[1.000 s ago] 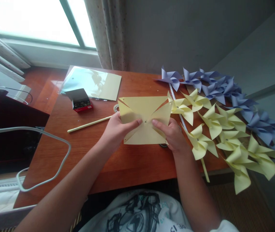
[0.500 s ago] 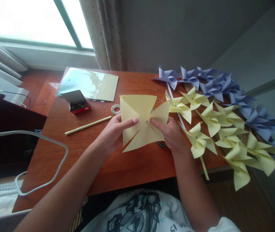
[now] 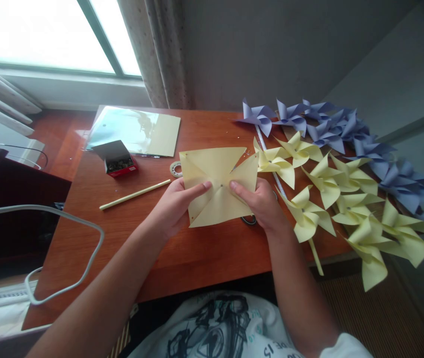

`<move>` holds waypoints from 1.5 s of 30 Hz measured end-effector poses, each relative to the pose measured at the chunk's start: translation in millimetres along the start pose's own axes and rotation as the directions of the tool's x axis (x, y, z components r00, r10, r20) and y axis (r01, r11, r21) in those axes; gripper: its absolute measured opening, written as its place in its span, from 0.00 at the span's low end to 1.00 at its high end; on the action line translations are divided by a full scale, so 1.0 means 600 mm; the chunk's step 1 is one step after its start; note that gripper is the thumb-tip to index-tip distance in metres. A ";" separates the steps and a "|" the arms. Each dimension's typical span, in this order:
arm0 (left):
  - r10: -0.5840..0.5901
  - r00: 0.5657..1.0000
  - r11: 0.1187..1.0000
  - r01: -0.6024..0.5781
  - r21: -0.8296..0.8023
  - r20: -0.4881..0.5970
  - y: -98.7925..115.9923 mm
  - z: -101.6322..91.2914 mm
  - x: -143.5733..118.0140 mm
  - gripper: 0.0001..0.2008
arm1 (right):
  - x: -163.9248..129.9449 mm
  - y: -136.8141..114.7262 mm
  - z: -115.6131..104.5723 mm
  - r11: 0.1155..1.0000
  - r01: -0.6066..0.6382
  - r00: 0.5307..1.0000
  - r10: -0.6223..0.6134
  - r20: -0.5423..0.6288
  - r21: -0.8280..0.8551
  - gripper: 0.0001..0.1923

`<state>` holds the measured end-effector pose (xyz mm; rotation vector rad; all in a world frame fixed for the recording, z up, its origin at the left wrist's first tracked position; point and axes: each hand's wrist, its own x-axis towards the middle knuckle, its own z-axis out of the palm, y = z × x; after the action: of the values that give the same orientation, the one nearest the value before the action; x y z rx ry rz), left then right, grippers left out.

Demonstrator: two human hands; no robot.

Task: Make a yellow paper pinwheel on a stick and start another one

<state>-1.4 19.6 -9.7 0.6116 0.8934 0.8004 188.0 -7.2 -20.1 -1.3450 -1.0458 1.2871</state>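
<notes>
So the big reddish-brown wooden table (image 3: pixel 182 258) took up most of the view, and its right side was piled with finished work: a row of folded purple paper pinwheels (image 3: pixel 331 127) along the far edge by the wall and a bunch of pale yellow paper pinwheels (image 3: pixel 342 199) just in front of them, some spilling off the table edge. On the far left lay a stack of pale yellow paper sheets under a shiny clear cover (image 3: pixel 137 130), with a small open red box of pins (image 3: pixel 118 159) just in front of it, a pale yellow paper straw (image 3: pixel 135 194) lying loose closer in, and a little roll of tape (image 3: pixel 176 169) near the paper being worked on. Judging from that, plenty were already made, and this one was only partway: the square pale yellow sheet with diagonal cuts (image 3: pixel 217 186) was cut toward the middle and looked to have small holes at the corners, but none of its flaps were folded in and no straw was on it. It sat mid-table, held up slightly off the wood. The left hand (image 3: pixel 174 204) pinched its left side, thumb on top pointing at the center with the other fingers behind the sheet. The right hand (image 3: pixel 258 201) did the same from the right, thumb tip just beside the center hole, so both thumbs nearly met there.
</notes>
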 end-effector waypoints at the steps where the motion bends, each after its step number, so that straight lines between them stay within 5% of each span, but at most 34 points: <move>1: 0.006 1.000 1.000 -0.006 -0.002 0.002 -0.001 -0.001 0.001 0.21 | 0.000 0.000 0.000 1.000 0.002 1.000 -0.002 0.000 -0.008 0.15; 14: 0.031 0.999 1.000 -0.031 0.000 0.007 -0.001 -0.003 0.003 0.23 | 0.003 0.006 -0.005 0.993 0.040 0.999 -0.039 0.009 -0.111 0.15; 26: 0.127 0.991 0.991 -0.125 0.044 -0.040 -0.008 -0.003 0.007 0.20 | 0.005 0.008 -0.003 0.937 0.172 0.980 -0.194 -0.041 -0.305 0.14; 29: 0.151 0.985 0.988 -0.147 0.045 -0.088 -0.009 -0.005 0.007 0.21 | 0.003 0.007 0.001 0.846 0.321 0.888 -0.425 -0.174 -0.426 0.19; 32: 0.170 0.976 0.985 -0.168 0.025 -0.136 -0.012 -0.008 0.010 0.22 | -0.009 0.006 0.010 0.612 0.476 0.622 -0.742 -0.250 -0.632 0.20; 34: 0.195 0.970 0.980 -0.197 0.002 -0.145 -0.014 -0.010 0.013 0.21 | -0.018 0.007 0.022 0.412 0.593 0.504 -0.860 -0.079 -0.692 0.18; 36: 0.231 0.963 0.972 -0.236 -0.016 -0.137 -0.015 -0.010 0.015 0.18 | -0.023 0.013 0.039 0.252 0.747 0.477 -0.848 0.232 -0.615 0.18; 38: 0.253 0.958 0.966 -0.258 -0.020 -0.132 -0.016 -0.009 0.016 0.16 | -0.024 0.020 0.056 0.191 0.823 0.465 -0.769 0.439 -0.535 0.14; 45: 0.241 0.958 0.965 -0.253 -0.063 -0.156 -0.015 -0.006 0.015 0.16 | -0.021 0.038 0.085 0.169 0.751 0.588 -0.610 0.531 -0.639 0.07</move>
<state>2.3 22.3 -22.3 0.6043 0.9234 1.1153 135.1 -19.6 -39.3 -1.0853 -2.2540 0.0754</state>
